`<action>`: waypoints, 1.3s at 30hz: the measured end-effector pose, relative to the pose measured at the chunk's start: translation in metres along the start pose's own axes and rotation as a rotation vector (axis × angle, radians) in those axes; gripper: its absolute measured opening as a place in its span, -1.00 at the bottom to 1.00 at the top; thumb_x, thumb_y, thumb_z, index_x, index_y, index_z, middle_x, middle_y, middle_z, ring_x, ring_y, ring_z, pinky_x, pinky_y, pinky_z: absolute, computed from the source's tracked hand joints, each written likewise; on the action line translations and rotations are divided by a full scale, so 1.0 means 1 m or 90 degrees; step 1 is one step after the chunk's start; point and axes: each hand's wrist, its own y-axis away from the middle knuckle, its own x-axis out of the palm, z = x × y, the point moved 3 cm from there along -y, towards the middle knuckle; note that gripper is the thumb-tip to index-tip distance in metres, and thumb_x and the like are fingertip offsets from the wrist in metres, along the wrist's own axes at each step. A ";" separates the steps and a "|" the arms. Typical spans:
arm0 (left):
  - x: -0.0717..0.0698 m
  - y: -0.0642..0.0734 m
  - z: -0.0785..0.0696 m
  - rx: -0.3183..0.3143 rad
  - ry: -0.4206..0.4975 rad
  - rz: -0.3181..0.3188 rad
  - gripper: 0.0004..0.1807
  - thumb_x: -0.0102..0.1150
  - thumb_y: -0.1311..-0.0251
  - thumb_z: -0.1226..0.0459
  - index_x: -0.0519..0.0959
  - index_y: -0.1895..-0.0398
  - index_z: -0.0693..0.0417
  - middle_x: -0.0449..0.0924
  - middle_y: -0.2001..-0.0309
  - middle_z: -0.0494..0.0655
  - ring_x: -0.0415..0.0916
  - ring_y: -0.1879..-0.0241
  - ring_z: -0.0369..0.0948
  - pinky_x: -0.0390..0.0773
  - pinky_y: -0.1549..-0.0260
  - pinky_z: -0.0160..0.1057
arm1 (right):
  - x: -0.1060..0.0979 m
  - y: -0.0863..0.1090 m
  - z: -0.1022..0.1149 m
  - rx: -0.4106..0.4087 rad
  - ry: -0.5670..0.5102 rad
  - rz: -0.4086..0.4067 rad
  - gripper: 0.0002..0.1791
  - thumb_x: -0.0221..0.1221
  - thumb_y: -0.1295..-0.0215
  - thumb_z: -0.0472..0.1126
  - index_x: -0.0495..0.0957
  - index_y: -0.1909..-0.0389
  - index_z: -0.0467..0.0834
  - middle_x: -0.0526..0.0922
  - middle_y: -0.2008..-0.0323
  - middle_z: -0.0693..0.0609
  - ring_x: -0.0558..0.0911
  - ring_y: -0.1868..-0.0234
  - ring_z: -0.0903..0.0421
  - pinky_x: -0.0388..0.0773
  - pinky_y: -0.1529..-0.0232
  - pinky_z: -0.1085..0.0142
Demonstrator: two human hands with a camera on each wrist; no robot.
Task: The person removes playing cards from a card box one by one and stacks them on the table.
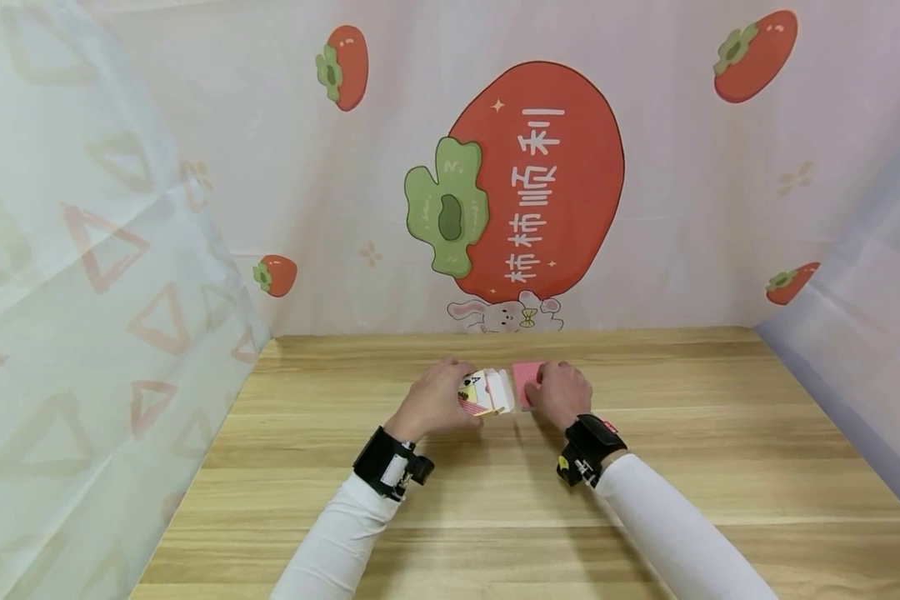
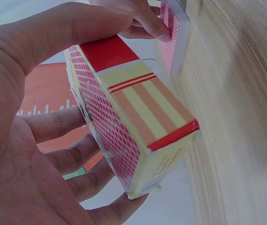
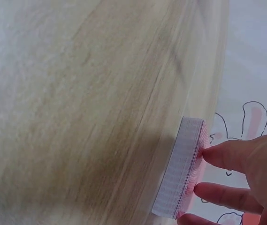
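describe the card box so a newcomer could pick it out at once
Find the big red persimmon print, then the wooden table below it. There, the left grip holds the card box. Unlike the deck at the right grip, it shows white flaps and a printed letter A.

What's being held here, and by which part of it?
The left hand holds the red-and-cream cardboard box, thumb on one narrow side, fingers opposite. The right hand only touches the pink-backed card deck.
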 end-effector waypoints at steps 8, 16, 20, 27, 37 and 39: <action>0.000 0.001 -0.001 0.001 0.002 -0.001 -0.20 0.47 0.40 0.03 0.47 -0.07 0.06 0.39 0.14 -0.15 0.34 0.22 -0.24 0.39 0.33 -0.26 | -0.008 0.004 0.000 -0.012 -0.020 -0.030 -0.72 0.17 -0.06 0.00 0.60 0.39 -0.15 0.51 0.42 -0.04 0.47 0.41 -0.01 0.39 0.45 0.13; 0.000 0.001 -0.002 0.002 0.005 -0.005 -0.22 0.47 0.39 0.04 0.46 -0.06 0.06 0.40 0.09 -0.13 0.34 0.20 -0.23 0.39 0.30 -0.24 | -0.037 0.009 0.015 -0.096 -0.111 -0.082 -0.75 0.19 -0.11 0.00 0.61 0.34 -0.11 0.60 0.33 -0.03 0.48 0.44 0.08 0.37 0.49 0.23; -0.001 0.001 -0.002 0.007 0.006 -0.014 -0.23 0.47 0.38 0.05 0.47 -0.05 0.07 0.41 0.11 -0.13 0.35 0.22 -0.23 0.39 0.31 -0.24 | -0.054 0.017 0.027 -0.184 -0.212 -0.117 -0.84 0.22 -0.11 -0.06 0.62 0.36 -0.05 0.58 0.39 0.11 0.47 0.40 0.17 0.38 0.42 0.28; 0.000 0.000 -0.005 0.017 -0.001 -0.018 -0.24 0.47 0.38 0.04 0.47 -0.03 0.06 0.41 0.12 -0.13 0.35 0.22 -0.24 0.38 0.31 -0.26 | -0.067 0.036 0.048 -0.321 -0.313 -0.072 -0.89 0.24 -0.09 -0.18 0.63 0.34 -0.05 0.54 0.41 0.21 0.47 0.46 0.18 0.40 0.47 0.36; -0.001 0.000 -0.009 0.029 -0.009 -0.021 -0.21 0.46 0.41 -0.01 0.48 -0.04 0.04 0.40 0.15 -0.16 0.33 0.22 -0.26 0.37 0.32 -0.30 | -0.065 0.040 0.051 -0.277 -0.258 -0.009 -0.92 0.24 -0.09 -0.13 0.62 0.37 0.00 0.50 0.45 0.25 0.44 0.48 0.20 0.38 0.49 0.36; -0.001 -0.001 -0.010 0.032 -0.011 -0.022 -0.21 0.46 0.41 -0.01 0.48 -0.05 0.03 0.40 0.15 -0.16 0.33 0.22 -0.26 0.37 0.32 -0.30 | -0.064 0.039 0.051 -0.271 -0.266 0.009 -0.91 0.25 -0.09 -0.08 0.61 0.39 0.01 0.51 0.47 0.25 0.44 0.50 0.20 0.37 0.49 0.35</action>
